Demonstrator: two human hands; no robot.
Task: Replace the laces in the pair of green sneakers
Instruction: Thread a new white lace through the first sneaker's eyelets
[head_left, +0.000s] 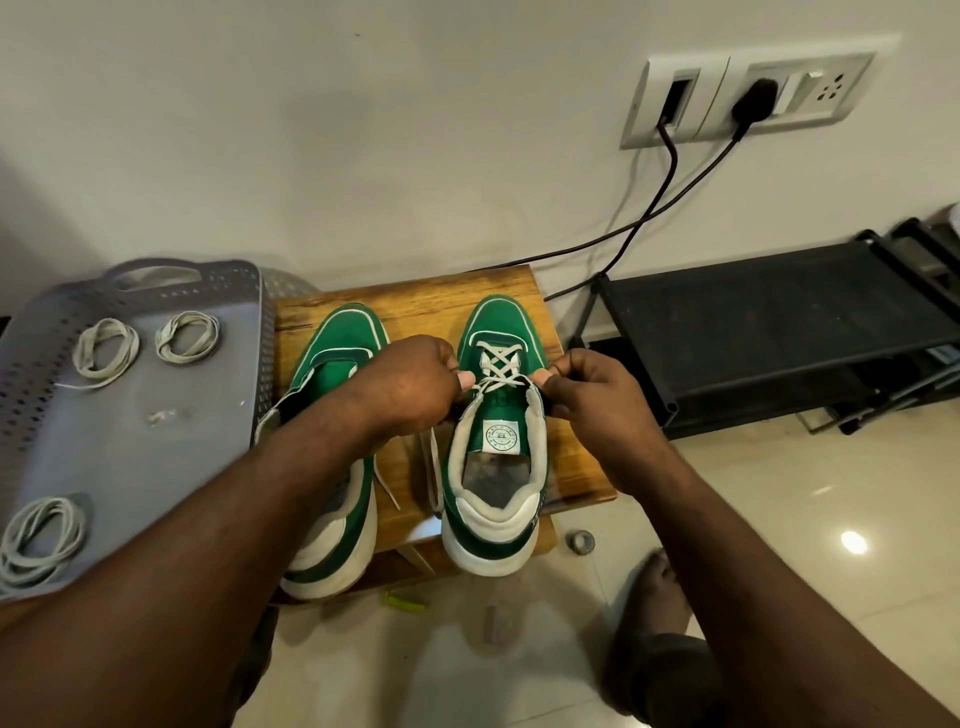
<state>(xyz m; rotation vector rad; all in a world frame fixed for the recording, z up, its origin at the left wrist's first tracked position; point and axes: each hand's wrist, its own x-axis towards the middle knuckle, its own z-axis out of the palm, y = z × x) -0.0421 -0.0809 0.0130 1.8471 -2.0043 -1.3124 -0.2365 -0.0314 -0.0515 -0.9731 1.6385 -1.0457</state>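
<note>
Two green sneakers with white soles stand side by side on a small wooden stool (415, 301), toes toward the wall. The right sneaker (496, 467) has a white lace (496, 366) crossed through its lower eyelets. My left hand (415, 384) pinches the lace at the left side of the tongue. My right hand (587, 395) pinches it at the right side. Loose lace ends (434, 467) trail down between the shoes. The left sneaker (337, 353) shows no lace and is partly hidden under my left forearm.
A grey perforated tray (156, 467) at the left holds three coiled white laces (106, 347). A black shoe rack (779, 332) stands at the right. Two black cables (670, 171) run from wall sockets behind the stool. My bare foot (652, 587) and small bits lie on the tiled floor.
</note>
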